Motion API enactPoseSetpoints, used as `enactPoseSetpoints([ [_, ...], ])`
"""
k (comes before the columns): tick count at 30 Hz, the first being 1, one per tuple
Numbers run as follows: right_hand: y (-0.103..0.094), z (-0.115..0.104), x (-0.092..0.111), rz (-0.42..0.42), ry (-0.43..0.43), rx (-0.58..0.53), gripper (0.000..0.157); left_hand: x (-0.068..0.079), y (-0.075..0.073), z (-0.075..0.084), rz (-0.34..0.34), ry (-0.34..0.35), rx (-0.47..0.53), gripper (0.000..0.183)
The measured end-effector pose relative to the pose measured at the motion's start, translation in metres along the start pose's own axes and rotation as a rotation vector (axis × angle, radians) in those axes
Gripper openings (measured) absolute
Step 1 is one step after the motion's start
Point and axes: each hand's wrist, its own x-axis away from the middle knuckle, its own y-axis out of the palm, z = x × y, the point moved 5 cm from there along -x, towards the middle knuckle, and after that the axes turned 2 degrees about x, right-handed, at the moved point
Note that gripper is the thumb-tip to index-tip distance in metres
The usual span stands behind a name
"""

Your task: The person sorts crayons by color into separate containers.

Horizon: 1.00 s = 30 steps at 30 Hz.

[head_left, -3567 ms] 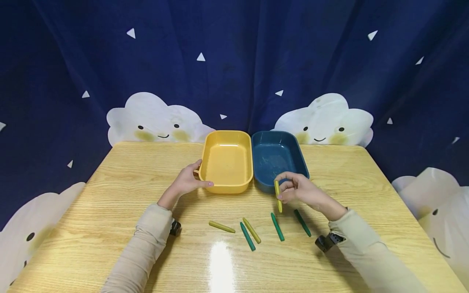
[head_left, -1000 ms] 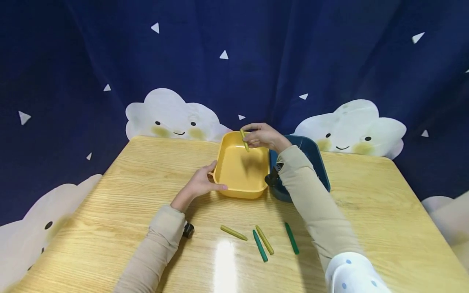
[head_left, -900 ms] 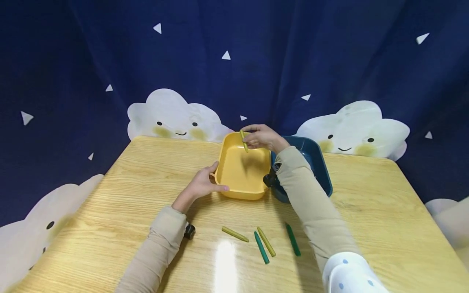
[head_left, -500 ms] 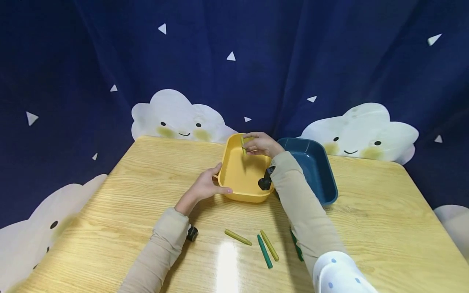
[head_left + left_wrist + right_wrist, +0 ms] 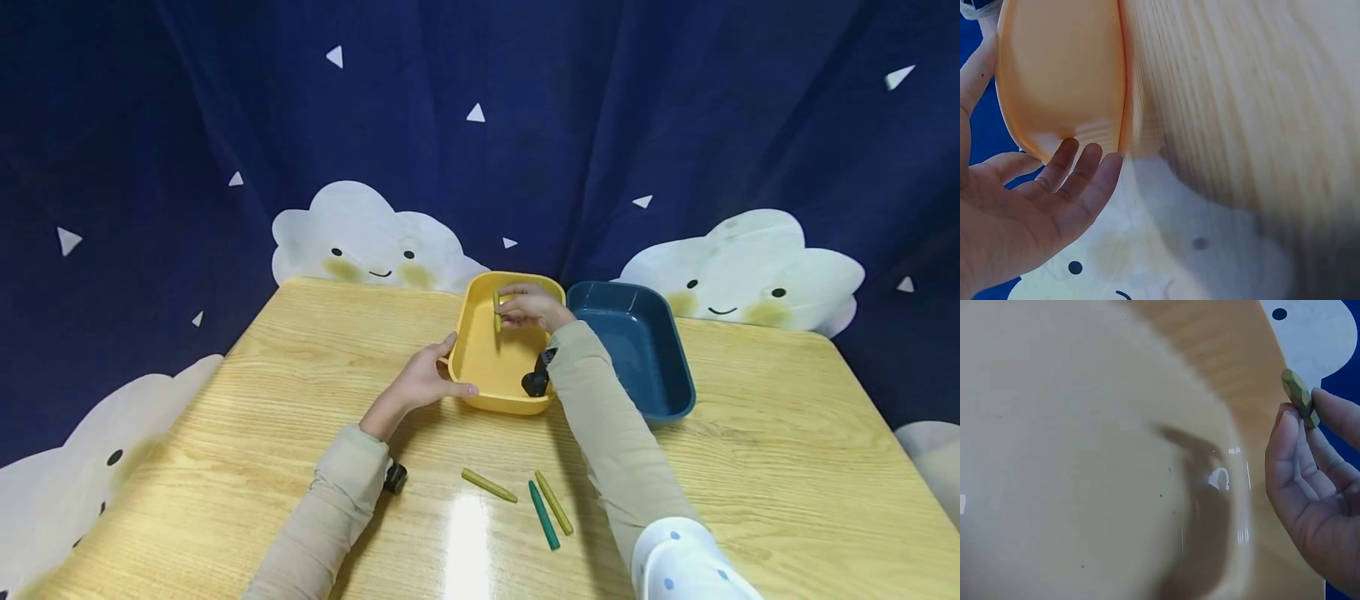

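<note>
Inside the far part of the yellow plastic bin [image 5: 487, 367], my right hand [image 5: 532, 306] pinches a yellow crayon [image 5: 497, 312] between thumb and fingertips, held nearly upright. The right wrist view shows the crayon [image 5: 1299, 400] from its end, with a shadow on the bin floor below. My left hand [image 5: 426, 377] rests at the bin's near left corner, thumb along the front rim and fingertips against the outer wall [image 5: 1088, 153]. On the table lie a yellow crayon [image 5: 489, 485], a second yellow crayon [image 5: 553, 502] and a green crayon [image 5: 543, 514] beside it.
A dark blue bin [image 5: 670, 358] stands right of the yellow one, partly covered by the right sleeve [image 5: 607, 433]. The wooden table [image 5: 780, 450] ends at a navy curtain [image 5: 420, 50] with printed clouds.
My right hand has carried the yellow crayon from in front of the blue bin into the yellow bin, sinking lower lately. The sleeve now hides the darker green crayons. My left hand stays at the corner.
</note>
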Motion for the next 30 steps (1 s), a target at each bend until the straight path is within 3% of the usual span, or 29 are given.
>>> enactPoseSetpoints([
  [12, -0.004, -0.003, 0.006, 0.031, 0.024, -0.024, 0.050, -0.001, 0.003, 0.004, -0.008, 0.009, 0.005, 0.099],
  [23, -0.009, -0.035, 0.032, 0.030, -0.068, 0.022, 0.045, -0.003, 0.001, 0.004, -0.016, 0.005, -0.007, 0.098],
  [30, -0.010, -0.047, 0.054, -0.018, -0.122, 0.020, 0.044, -0.001, 0.000, 0.001, -0.015, -0.009, -0.002, 0.098],
])
